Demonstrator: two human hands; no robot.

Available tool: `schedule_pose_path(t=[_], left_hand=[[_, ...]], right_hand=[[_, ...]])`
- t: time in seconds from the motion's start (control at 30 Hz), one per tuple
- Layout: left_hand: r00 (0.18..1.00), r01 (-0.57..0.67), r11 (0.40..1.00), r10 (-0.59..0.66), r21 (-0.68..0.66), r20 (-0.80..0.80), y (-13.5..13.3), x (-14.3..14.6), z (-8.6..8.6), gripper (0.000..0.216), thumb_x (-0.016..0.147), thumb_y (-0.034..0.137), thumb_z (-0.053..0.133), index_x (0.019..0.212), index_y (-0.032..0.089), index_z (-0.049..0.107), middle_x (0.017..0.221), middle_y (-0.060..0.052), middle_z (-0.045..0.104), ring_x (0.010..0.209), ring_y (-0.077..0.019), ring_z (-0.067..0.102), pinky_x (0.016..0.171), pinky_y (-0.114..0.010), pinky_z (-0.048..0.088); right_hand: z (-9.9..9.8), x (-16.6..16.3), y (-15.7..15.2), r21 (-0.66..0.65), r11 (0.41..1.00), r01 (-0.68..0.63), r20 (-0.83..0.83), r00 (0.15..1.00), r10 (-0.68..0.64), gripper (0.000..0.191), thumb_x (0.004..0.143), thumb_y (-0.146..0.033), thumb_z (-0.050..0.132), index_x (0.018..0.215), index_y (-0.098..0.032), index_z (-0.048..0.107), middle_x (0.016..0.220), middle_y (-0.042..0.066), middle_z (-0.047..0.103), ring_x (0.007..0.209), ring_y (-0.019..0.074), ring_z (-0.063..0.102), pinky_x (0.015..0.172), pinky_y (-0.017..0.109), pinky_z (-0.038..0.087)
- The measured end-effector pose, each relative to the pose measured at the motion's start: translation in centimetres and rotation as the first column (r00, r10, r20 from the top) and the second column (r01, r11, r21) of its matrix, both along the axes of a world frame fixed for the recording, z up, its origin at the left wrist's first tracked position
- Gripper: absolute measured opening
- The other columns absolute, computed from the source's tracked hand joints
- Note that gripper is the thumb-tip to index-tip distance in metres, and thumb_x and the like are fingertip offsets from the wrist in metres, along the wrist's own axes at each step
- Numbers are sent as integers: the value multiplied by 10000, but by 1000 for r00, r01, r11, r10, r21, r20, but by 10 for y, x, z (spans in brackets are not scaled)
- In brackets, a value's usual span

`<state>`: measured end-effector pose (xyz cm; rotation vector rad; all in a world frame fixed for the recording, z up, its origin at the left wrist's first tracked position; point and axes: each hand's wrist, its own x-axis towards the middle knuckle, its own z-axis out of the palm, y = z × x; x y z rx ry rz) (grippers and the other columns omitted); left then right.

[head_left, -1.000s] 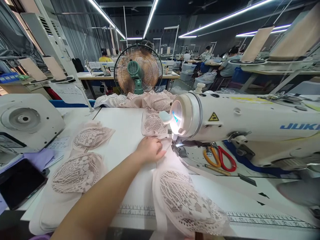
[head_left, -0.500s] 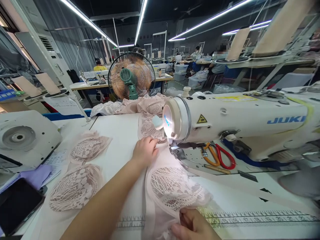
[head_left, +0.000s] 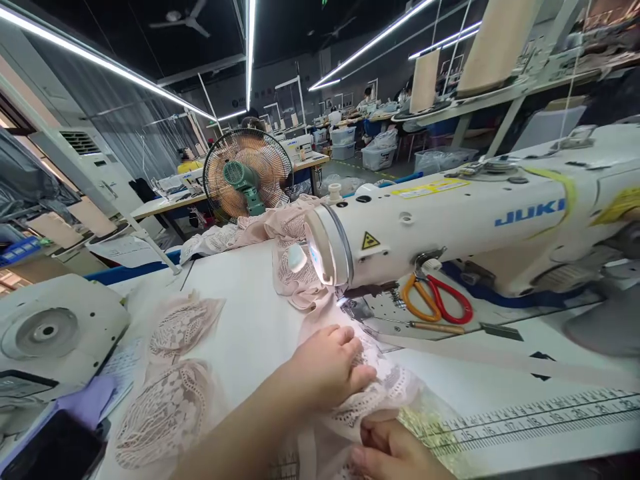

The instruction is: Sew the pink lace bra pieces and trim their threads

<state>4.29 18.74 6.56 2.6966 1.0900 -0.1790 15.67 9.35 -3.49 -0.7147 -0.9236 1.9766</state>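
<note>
Lace garment (head_left: 395, 375) seems part-sewn, its near end not yet through the sewing machine (head_left: 425, 223); it is pressed by the left hand (head_left: 330, 370), fingers open, and pinched by the right hand (head_left: 400, 452).

JUKI (head_left: 530, 213) and warning triangle (head_left: 370, 241) on sewing machine (head_left: 445, 220), 15, 17 on ruler (head_left: 550, 411)

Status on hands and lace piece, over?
Left hand palm-down on lace piece. Right hand curled at its nearer part. Sewing machine beyond; red handle clear of hands.
</note>
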Motion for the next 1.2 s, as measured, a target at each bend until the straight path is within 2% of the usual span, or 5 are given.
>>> schedule_pose_path(t=[0.3,0.5,0.83,1.0,1.2], left_hand=[[998,-51,996,54,77,-37,14,-4,-10,557,949,492,414,1359,120,476,1443,-138,480,1310,-303,450,1082,-435,388],[998,-40,988,48,151,-46,21,-5,-16,550,932,490,440,1349,133,484,1432,-121,496,1298,-304,443,1086,-443,381],[987,-107,947,139,302,-86,24,-4,-20,620,896,577,451,1349,159,521,1249,-175,568,1157,-337,514,960,-479,460],[970,-132,949,183,287,-159,29,-5,-21,701,876,615,474,1394,143,480,1138,-180,598,1055,-328,564,907,-457,497],[973,-158,963,189,218,-130,37,-13,-17,660,858,503,597,1398,145,472,1234,-182,558,1155,-345,522,974,-454,472]], right_hand=[[34,-13,6,-153,988,20,-249,967,-58,237,663,-335,772,775,-192,620,705,6,644,804,224,638,812,329,452],[36,-13,9,-286,958,23,-234,968,-93,318,625,-217,767,613,-225,449,620,-61,524,632,143,558,623,253,428],[39,-19,18,-203,979,-22,-279,960,-36,221,651,-252,754,765,-203,571,753,-13,644,860,212,642,851,329,447],[30,-27,29,-160,987,-19,-235,972,-19,249,646,-287,730,833,-202,589,757,-9,648,837,219,649,843,350,460],[30,-31,35,-47,999,-16,-151,988,8,305,669,-337,698,927,-186,640,874,38,680,993,281,618,914,409,449]])
